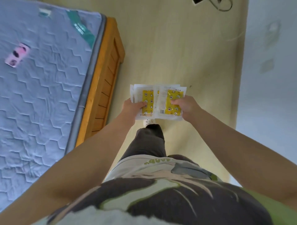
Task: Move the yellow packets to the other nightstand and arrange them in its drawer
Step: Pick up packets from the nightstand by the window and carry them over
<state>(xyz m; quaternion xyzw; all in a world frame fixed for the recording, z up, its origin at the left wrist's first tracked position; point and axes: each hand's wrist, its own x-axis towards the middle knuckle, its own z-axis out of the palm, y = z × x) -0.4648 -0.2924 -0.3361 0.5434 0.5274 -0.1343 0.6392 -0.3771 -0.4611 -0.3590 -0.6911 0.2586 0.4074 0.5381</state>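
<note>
Packets (160,99) between left hand (131,108) and right hand (188,107), bed (40,80) to their left

yellow star-printed packets (147,101); lilac quilted mattress (40,90)

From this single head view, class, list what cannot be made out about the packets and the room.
1. Count of yellow packets: in the head view the top ones cover those beneath, and the left hand and right hand cover their lower parts.
2. Too small and blurred: the packet print.
3. Blurred: the pink item on the mattress.
4. Cut by the top edge: a dark object.
5. Outside the frame: either nightstand.
</note>
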